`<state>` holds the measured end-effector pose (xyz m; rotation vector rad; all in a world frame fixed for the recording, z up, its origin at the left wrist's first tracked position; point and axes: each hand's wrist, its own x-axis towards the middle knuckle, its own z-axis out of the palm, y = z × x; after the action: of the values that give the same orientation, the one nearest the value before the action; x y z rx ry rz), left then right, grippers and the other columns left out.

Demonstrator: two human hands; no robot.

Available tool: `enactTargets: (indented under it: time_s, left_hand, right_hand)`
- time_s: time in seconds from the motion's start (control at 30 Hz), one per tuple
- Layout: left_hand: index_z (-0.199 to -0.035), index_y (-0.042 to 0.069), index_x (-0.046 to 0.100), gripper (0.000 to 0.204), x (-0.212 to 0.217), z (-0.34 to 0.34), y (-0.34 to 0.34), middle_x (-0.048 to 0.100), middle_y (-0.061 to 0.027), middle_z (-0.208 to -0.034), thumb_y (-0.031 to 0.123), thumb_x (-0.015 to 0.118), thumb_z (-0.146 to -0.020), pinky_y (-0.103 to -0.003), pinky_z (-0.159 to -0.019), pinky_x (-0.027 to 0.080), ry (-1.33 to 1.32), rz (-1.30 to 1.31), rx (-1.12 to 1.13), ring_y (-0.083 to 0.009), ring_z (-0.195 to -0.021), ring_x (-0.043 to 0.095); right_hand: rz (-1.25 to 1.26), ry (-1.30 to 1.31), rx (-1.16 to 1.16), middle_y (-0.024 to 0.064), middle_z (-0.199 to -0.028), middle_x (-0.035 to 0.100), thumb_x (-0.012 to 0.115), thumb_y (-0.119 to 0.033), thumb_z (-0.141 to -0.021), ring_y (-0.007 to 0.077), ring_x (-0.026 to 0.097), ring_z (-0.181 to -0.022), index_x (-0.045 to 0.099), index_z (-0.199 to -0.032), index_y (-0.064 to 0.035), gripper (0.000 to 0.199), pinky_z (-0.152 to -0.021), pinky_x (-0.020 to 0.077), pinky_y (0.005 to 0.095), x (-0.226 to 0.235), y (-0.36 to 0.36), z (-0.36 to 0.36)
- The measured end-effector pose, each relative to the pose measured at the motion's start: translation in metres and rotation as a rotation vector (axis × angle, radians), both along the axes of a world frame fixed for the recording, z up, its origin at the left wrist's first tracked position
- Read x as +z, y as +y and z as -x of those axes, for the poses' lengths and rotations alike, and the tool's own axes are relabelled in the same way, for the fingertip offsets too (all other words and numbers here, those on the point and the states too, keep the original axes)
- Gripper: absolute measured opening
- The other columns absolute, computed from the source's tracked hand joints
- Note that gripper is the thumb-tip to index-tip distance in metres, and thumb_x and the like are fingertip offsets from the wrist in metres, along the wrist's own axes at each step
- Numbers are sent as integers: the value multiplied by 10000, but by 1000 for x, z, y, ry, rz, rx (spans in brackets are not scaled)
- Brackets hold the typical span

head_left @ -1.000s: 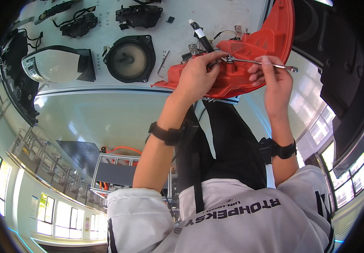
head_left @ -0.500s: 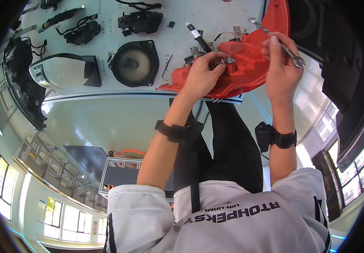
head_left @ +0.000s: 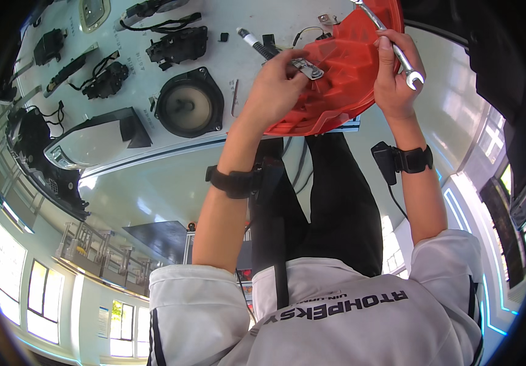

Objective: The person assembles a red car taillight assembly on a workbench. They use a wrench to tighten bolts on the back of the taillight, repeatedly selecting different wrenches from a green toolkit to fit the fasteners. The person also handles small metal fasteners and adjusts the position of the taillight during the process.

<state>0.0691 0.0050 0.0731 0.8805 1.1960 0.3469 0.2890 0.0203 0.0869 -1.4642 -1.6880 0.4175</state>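
- We see a pale bench (head_left: pixel 229 58) with a metal-trimmed near edge.
- At its right end we have a red plastic shell (head_left: pixel 351 67), reaching over that edge.
- Left of it we find a thin bent rod (head_left: pixel 235 97), then a round black speaker (head_left: pixel 185 108), face up.
- Next comes a white mirror cover (head_left: pixel 89 140) with a dark base.
- Farther back we see a small black block (head_left: pixel 224 37), two black latches (head_left: pixel 178 46) and an oval frame (head_left: pixel 94 13).

1 fisheye camera is looking steeply down from the head, facing past the nearby shirt (head_left: pixel 348 329) toward the table (head_left: pixel 232 64).
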Motion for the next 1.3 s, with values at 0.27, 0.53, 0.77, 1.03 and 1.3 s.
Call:
enactTargets:
  time_s: [0.27,0.53,0.77,1.03,1.3]
  left_hand:
    - [-1254,-26,596,440,14,2,-9,601,-35,-643,30,507,-827,-248,-567,425,-88,186,67,-79,-593,538]
    - [-1132,-78,651,339,7,-10,-8,600,-43,-632,28,490,-854,-229,-539,409,6,146,246,-77,-555,522]
    - [-1130,-69,646,291,23,-10,-13,580,-40,-656,58,543,-889,-189,-464,309,-18,213,264,-64,-548,500]
    - [-1174,-56,635,310,24,-12,1,597,-48,-672,77,558,-905,-195,-459,326,-86,229,157,-73,-540,514]
    - [-1265,-52,579,368,-2,1,-32,586,-4,-732,49,553,-913,-204,-543,385,5,50,254,-40,-637,512]
  right_hand:
    - [28,52,40,72,-894,645,565,-49,-969,128,615,-762,631,-1034,30,122,-679,487,236,0,-8,-8]
    - [19,-25,53,94,-856,631,580,-57,-947,191,576,-699,615,-1016,-1,95,-613,439,280,7,-5,-2]
    - [-76,-83,71,116,-833,625,574,-63,-944,230,569,-667,604,-989,-15,72,-582,430,319,8,-3,-4]
    - [22,61,60,57,-851,641,589,-46,-946,140,586,-722,636,-993,20,94,-661,461,246,3,-9,-10]
    - [343,609,-10,62,-745,655,475,-254,-1036,80,578,-610,651,-934,17,339,-574,452,199,36,-15,24]
